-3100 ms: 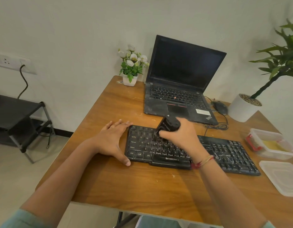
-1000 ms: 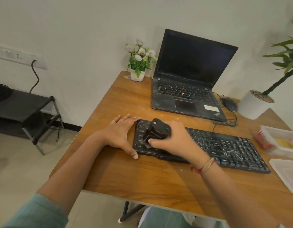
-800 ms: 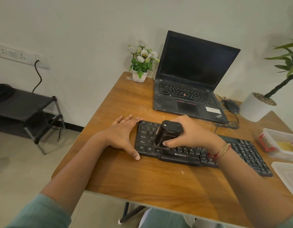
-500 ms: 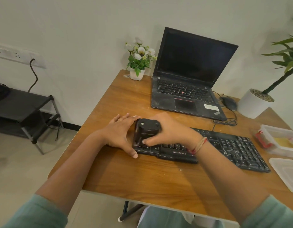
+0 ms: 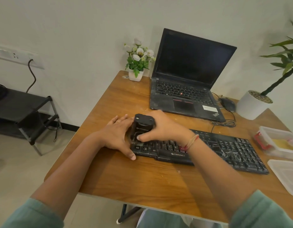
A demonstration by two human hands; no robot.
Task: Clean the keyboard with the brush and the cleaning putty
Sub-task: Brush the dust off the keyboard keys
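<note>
A black keyboard point(image 5: 224, 147) lies across the wooden table point(image 5: 142, 176), with pale scribbly dirt on its right keys. My right hand point(image 5: 162, 129) grips a chunky black brush point(image 5: 143, 127), fingers and thumb curled round it, and holds it upright on the keyboard's far left keys. My left hand point(image 5: 117, 137) rests flat against the keyboard's left end, fingers straight, thumb along the front edge. The yellow putty point(image 5: 281, 143) sits in a clear container point(image 5: 274, 134) at the right.
An open black laptop point(image 5: 188, 79) stands behind the keyboard, with a mouse point(image 5: 227, 103) and its cable to its right. A small flower pot point(image 5: 136, 74) and a large white plant pot point(image 5: 251, 106) stand at the back. A loose lid point(image 5: 287, 175) lies at the right edge.
My right hand has carried the brush leftward along the keys, from the middle-left to the keyboard's left end beside my left hand. My left hand has stayed put.
</note>
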